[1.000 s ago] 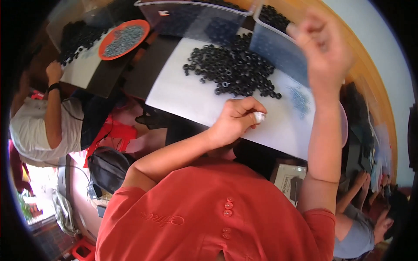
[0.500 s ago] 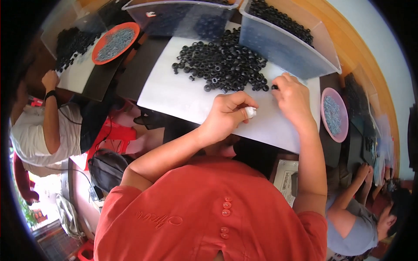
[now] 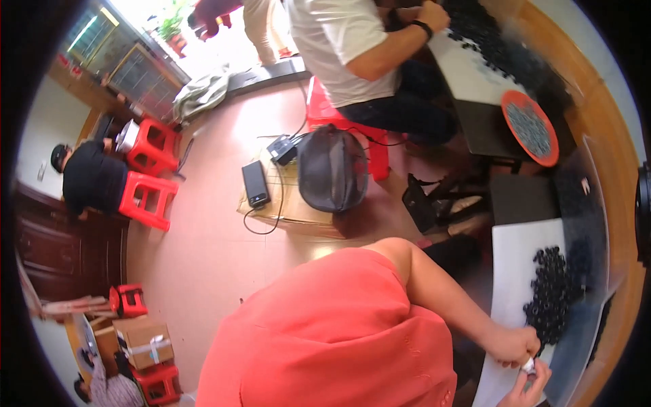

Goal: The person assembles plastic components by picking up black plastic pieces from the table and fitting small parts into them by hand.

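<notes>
At the lower right, my left hand (image 3: 513, 344) is closed with its fingertips around a small white piece (image 3: 527, 365), whose kind I cannot make out. Just below it, my right hand (image 3: 532, 388) has its thumb and fingers curled close against the same white piece. Whether it also holds a black part is hidden. Both hands are over the white board (image 3: 505, 278) on the table. Beyond them lies a heap of small black ring-shaped parts (image 3: 548, 295), close to my left hand.
Clear plastic bins (image 3: 582, 261) stand along the table's far side. An orange tray of grey pieces (image 3: 536, 129) lies on the neighbouring table, where a co-worker in white (image 3: 346, 51) sits. Behind are a carton (image 3: 298, 220) with a dark bag (image 3: 332, 169) and red stools (image 3: 149, 200).
The view has swung left, so the table and my hands now appear at the lower right. My right hand has come from beside the black parts to the white piece at my left hand.
</notes>
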A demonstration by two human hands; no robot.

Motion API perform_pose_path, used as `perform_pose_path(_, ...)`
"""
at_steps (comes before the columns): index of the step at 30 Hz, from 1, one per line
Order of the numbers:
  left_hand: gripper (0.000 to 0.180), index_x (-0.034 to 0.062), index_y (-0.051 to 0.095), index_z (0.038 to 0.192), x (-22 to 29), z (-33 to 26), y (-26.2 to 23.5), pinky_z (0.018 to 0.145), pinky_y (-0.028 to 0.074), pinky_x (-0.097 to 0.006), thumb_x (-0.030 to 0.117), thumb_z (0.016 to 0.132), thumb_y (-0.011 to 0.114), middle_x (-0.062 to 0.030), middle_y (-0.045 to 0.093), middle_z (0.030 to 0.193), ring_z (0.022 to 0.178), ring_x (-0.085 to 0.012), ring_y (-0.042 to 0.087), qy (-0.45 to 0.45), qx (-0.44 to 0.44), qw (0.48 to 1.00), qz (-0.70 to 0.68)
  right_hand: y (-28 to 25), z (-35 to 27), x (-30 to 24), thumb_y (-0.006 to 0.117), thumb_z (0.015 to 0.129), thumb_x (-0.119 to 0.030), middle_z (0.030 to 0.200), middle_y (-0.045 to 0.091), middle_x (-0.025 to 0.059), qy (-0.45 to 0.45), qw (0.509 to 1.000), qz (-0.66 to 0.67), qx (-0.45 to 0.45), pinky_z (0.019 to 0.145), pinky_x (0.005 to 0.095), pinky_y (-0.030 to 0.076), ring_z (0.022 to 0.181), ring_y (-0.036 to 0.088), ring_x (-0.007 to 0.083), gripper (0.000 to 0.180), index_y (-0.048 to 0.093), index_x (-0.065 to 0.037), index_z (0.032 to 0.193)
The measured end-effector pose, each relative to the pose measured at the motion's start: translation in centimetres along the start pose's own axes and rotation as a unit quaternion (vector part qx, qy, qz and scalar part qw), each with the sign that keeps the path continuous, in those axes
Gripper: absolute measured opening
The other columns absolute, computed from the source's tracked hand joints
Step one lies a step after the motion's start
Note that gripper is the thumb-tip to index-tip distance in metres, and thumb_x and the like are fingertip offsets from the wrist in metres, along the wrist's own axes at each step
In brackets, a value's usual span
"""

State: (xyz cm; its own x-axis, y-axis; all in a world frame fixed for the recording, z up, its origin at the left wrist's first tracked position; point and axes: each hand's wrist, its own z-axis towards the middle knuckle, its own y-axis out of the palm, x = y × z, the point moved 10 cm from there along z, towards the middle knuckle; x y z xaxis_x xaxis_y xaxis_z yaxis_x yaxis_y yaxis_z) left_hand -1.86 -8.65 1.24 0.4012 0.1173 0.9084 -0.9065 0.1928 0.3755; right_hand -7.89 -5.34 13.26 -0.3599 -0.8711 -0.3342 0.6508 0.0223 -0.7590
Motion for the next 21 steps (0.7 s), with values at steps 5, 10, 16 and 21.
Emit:
perform_pose_path(5, 0.018, -0.0048, 0.061, 0.082, -0.1, 0.5, 0.2, 0.047, 0.047, -0.033, 0.013, 0.079, 0.064, -0.0093, 0.060, 0.064, 0.053, -0.0182, 0.059, -0.019, -0.017, 0.999, -0.021, 0.2, 0.4, 0.3, 0.067, 0.093, -0.017, 0.099, 0.065, 0.0187, 0.048, 0.998, -0.022, -0.041, 0.080, 0.0411, 0.052, 0.088, 0.064, 0.0352, 0.025, 0.065, 0.005, 0.104)
perform_pose_path(10, 0.018, -0.0051, 0.061, 0.082, 0.1, 0.9, 0.6, 0.046, 0.047, -0.032, 0.013, 0.079, 0.064, -0.0091, 0.060, 0.064, 0.052, -0.0181, 0.059, -0.011, -0.051, 0.998, -0.033, 0.5, 1.3, -2.4, 0.068, 0.092, -0.015, 0.101, 0.066, 0.0204, -0.055, 0.991, -0.092, -0.074, 0.082, 0.0412, 0.052, 0.090, 0.064, 0.0357, 0.025, 0.065, 0.007, 0.103)
perform_pose_path(16, 0.019, -0.0049, 0.060, 0.081, -0.3, 0.9, 0.6, 0.044, 0.046, -0.032, 0.014, 0.080, 0.065, -0.0085, 0.059, 0.063, 0.051, -0.0181, 0.059, -0.019, -0.047, 0.998, -0.036, 0.5, 0.8, -1.9, 0.071, 0.090, -0.014, 0.098, 0.067, 0.0185, -0.040, 0.998, -0.028, -0.046, 0.079, 0.0389, 0.054, 0.088, 0.065, 0.0331, 0.024, 0.066, 0.006, 0.101)
perform_pose_path(21, 0.021, -0.0044, 0.058, 0.084, 0.1, 0.7, 0.7, 0.045, 0.046, -0.032, 0.015, 0.080, 0.067, -0.0080, 0.058, 0.063, 0.052, -0.0175, 0.059, -0.025, -0.044, 0.998, -0.046, -0.9, -1.1, 0.8, 0.076, 0.086, -0.019, 0.094, 0.068, 0.0129, 0.061, 0.998, -0.005, 0.027, 0.068, 0.0313, 0.055, 0.078, 0.066, 0.0237, 0.027, 0.068, 0.002, 0.100)
